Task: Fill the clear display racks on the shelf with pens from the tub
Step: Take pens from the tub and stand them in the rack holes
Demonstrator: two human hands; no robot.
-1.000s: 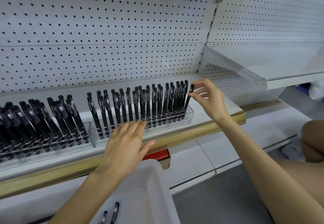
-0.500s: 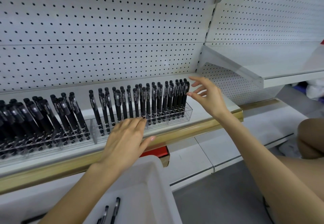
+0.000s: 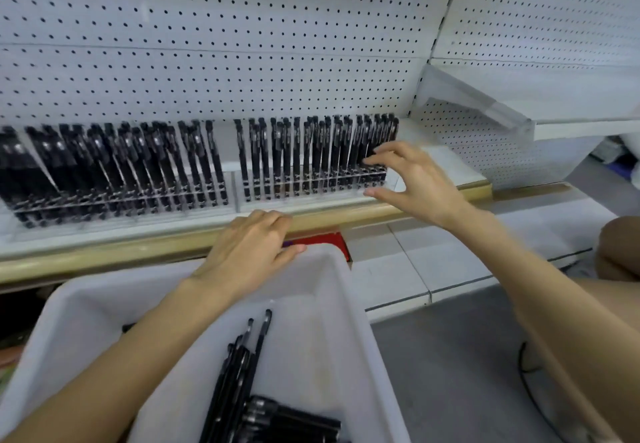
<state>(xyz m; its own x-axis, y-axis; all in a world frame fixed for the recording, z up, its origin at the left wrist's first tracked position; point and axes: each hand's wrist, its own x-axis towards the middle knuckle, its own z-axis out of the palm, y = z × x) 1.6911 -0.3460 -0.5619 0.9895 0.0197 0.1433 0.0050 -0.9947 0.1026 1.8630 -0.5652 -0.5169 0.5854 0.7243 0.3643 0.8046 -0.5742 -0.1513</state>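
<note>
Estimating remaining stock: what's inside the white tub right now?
Black pens lie bundled in the near right part of the tub; the far floor is bare. The left arm covers the left side, and the frame edge cuts off the pile.

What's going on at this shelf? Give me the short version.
A person is stocking black pens into clear racks on the shelf. The right hand is at the right end of the right rack, fingers spread by the last pens, holding nothing. The left hand lies over the far rim of the white tub, also empty. The right rack and left rack look mostly filled; more pens lie in the tub.
</note>
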